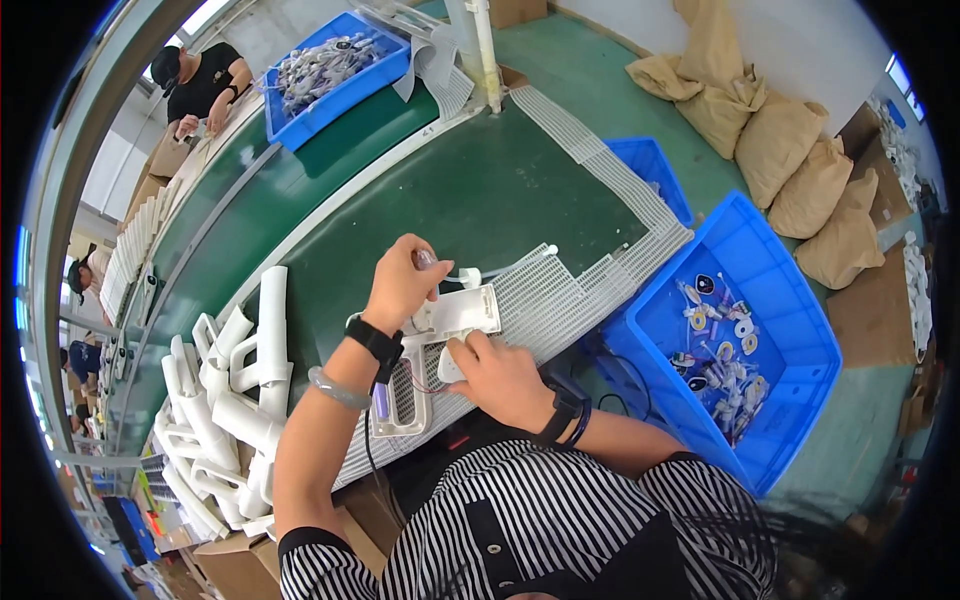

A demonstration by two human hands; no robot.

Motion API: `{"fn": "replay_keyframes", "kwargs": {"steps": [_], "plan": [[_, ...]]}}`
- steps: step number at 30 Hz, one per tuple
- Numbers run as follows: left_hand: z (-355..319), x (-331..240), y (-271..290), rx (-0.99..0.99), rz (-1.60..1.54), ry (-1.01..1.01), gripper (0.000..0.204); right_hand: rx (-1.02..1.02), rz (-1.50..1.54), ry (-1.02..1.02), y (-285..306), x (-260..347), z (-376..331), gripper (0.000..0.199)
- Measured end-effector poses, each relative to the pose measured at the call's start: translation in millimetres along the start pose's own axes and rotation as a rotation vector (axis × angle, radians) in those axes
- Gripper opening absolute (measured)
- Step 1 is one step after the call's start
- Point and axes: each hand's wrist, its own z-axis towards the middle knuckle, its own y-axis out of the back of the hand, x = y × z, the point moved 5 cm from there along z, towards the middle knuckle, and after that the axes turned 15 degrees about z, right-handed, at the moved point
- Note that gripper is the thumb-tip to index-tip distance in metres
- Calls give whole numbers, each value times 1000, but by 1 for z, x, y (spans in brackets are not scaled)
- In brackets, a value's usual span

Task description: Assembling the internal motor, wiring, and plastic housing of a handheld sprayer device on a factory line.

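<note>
So a small clear part [426, 259] is pinched in the left hand [403, 285], rounded white piece [449, 367] grasped by the right hand [503, 380], near the worktop [470, 190]'s front edge.

Casings [247, 422] left, bin [790, 385] right, shell [475, 312] between

From my remote feed I see green floor [560, 75], a whitish wall [825, 70], and a bright window [205, 15] upper left.
</note>
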Motion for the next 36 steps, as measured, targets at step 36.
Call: {"fn": "replay_keyframes", "kwargs": {"steps": [36], "plan": [[-66,-23,-41,-495,1119,-1063,13,84,-88,-99,-16,-5,4,61]]}}
